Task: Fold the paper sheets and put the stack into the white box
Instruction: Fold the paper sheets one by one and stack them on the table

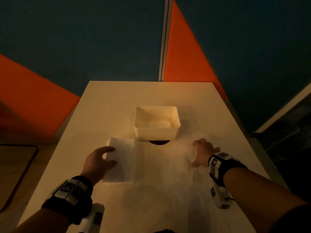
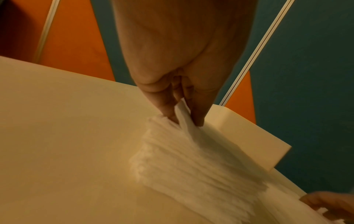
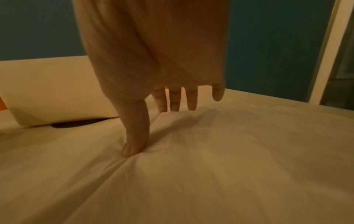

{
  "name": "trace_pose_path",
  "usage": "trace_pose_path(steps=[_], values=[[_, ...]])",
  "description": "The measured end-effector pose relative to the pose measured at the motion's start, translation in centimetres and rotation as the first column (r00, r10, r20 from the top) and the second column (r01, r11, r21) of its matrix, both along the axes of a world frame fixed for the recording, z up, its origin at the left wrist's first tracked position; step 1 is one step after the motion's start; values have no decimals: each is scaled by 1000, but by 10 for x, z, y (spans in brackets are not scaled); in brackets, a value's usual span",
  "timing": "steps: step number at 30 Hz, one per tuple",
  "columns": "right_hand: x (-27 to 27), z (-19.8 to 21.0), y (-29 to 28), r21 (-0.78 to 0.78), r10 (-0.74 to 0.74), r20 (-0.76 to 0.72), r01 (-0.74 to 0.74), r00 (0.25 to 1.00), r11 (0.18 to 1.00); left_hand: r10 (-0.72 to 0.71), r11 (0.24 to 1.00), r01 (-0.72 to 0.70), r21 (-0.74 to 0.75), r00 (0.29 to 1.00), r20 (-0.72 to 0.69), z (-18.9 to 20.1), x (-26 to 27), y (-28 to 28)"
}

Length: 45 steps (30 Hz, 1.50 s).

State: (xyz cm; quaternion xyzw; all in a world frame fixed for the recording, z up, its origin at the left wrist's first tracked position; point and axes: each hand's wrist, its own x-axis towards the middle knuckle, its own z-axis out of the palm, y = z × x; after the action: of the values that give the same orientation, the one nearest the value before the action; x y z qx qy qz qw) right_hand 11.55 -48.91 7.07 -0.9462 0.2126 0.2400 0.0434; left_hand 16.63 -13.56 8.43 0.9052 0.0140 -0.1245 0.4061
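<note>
Nearest, a thin paper sheet (image 1: 161,167) lies spread over the surface (image 1: 235,128), wide and faintly creased. Left hand (image 1: 97,163) pinches the sheet's left edge between thumb and fingers (image 2: 197,112); that flap is turned over onto the sheet, so a first fold looks begun. Right hand (image 1: 202,153) lies flat with fingers straight, thumb (image 3: 134,142) pressing the sheet's right part down, wrinkles radiating from it. It grips nothing.

Judgement: early to middle of the task. One sheet is only partly folded; no finished stack shows outside the box.

Just beyond the sheet's far edge stands the white box (image 1: 157,133), open-topped, with something pale and flat lying inside, possibly folded paper already; too dim to be sure. A dark round patch (image 1: 159,142) shows at the box's near foot, touching the sheet's far edge. Nothing blocks the way to the box. Behind, teal and orange wall panels (image 1: 183,52).
</note>
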Motion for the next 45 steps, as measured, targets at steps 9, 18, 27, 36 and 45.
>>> trace_pose_path(steps=[9, 18, 27, 36, 45], values=[[2, 2, 2, -26, 5, 12, -5, 1000, 1000, -36, 999, 36, 6, 998, 52, -2, 0, -4], [-3, 9, 6, -103, 70, 21, -68, 997, 992, -75, 995, 69, 73, 993, 89, -8, 2, -5], [-13, 43, 6, 183, -15, 184, -19, 983, 983, -202, 933, 127, 336, 959, 199, 1, 1, -12], [-23, 121, 26, 764, -384, 375, -47, 844, 643, -238, 948, 226, -225, 971, -27, 45, -15, -60], [-34, 123, 61, 974, -719, 223, -175, 658, 143, -467, 594, 25, -804, 825, -320, 82, -23, -86]])
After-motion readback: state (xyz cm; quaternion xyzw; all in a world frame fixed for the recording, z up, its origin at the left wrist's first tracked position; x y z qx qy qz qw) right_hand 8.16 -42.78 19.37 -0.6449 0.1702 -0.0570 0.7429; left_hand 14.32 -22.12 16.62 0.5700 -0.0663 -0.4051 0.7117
